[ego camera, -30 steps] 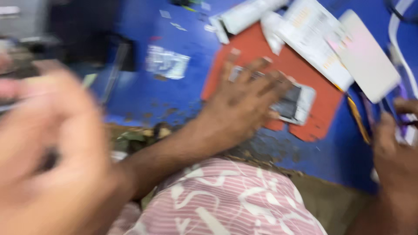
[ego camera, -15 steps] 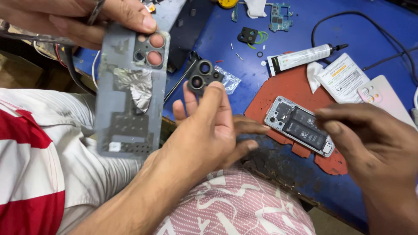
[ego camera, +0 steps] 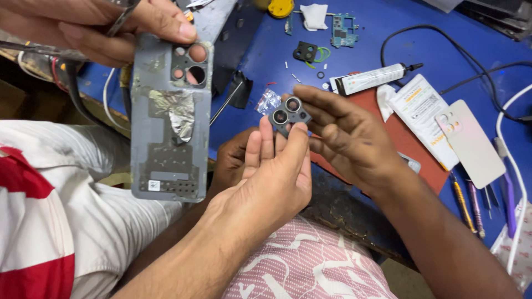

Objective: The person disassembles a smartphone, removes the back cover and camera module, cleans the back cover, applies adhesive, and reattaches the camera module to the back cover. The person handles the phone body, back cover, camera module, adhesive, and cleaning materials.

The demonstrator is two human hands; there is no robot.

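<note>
A small dark camera lens frame (ego camera: 289, 113) with two round lenses is held up over the bench. My left hand (ego camera: 271, 177) rises from below with its fingertips on the frame's lower edge. My right hand (ego camera: 346, 138) comes in from the right, thumb and fingers pinching the frame's right side. Another person's hands (ego camera: 111, 27) at the top left hold up a grey phone back cover (ego camera: 169, 116), inner side showing, with foil tape and camera holes. Part of a further hand (ego camera: 233, 158) shows behind my left hand.
The blue bench (ego camera: 266, 61) carries a red mat (ego camera: 404, 149), a glue tube (ego camera: 374, 78), a white leaflet (ego camera: 421, 111), a pale back cover (ego camera: 471, 141), a small circuit board (ego camera: 343, 27), cables and screwdrivers (ego camera: 463, 202). A person in white and red (ego camera: 50, 221) sits at the left.
My right hand has lifted off the phone on the red mat and come up to the lens frame. The grey back cover stays held up at the left.
</note>
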